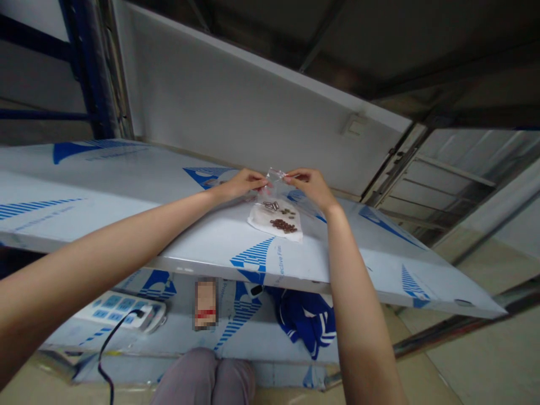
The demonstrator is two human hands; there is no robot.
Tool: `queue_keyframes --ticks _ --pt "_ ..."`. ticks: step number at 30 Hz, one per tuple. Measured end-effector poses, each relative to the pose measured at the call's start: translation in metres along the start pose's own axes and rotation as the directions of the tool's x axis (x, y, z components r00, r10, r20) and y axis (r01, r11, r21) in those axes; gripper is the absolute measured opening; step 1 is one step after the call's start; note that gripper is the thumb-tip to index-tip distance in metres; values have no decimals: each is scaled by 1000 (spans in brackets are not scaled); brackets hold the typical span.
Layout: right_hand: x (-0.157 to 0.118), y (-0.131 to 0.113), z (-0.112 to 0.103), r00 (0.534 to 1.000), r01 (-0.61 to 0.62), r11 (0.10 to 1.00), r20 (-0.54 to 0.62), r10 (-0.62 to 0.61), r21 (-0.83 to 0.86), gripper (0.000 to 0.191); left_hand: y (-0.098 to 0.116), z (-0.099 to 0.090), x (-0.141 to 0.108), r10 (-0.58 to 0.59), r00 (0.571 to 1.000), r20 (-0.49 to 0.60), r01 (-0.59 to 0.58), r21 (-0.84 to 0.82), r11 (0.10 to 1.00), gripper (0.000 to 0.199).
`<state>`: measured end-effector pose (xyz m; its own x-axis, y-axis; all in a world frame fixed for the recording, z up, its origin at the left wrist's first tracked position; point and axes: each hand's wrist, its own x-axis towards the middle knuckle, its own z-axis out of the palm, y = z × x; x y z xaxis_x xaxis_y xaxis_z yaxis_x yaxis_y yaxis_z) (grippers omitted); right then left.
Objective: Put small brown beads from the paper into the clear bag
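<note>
My left hand (244, 184) and my right hand (310, 188) pinch opposite top corners of a clear plastic bag (274, 188), fingertips nearly meeting. The bag's mouth stands raised above a steel table (211, 247) covered in blue-printed protective film. Lower down, a white sheet (265, 220) lies flat, bearing a cluster of small brown beads (283, 226) and several dark metal pieces (270, 206). I cannot tell whether these lie inside the bag or under it.
Beneath the tabletop, a lower shelf (261, 343) holds a white power strip (118, 310) with a black cable (110, 343), a blurred package (206, 304) and a blue cloth (306, 320). My knees (202, 379) show below. A white wall panel (253, 112) rises behind.
</note>
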<state>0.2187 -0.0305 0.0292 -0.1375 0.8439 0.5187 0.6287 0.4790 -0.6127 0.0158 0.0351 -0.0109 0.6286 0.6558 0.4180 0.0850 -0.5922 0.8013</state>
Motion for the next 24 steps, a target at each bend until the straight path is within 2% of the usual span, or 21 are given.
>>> queue_keyframes --ticks 3,8,15,19,24 --pt "0 0 -1 1000 -2 1000 1 2 -9 11 3 1 -3 -8 999 35 8 10 1000 31" --pt "2 0 -2 1000 9 1000 -28 -10 -7 12 4 5 -6 53 982 179 -50 -23 998 26" --pt "2 -3 -3 999 2 999 -47 -1 36 11 2 6 -4 28 983 180 -16 -64 998 32" --pt "1 -6 -3 997 8 1000 -71 -6 30 11 3 6 -5 41 972 230 -21 -86 996 40" --pt "2 -6 -4 997 30 999 -68 -29 12 14 2 8 -6 -13 965 264 35 -77 996 43"
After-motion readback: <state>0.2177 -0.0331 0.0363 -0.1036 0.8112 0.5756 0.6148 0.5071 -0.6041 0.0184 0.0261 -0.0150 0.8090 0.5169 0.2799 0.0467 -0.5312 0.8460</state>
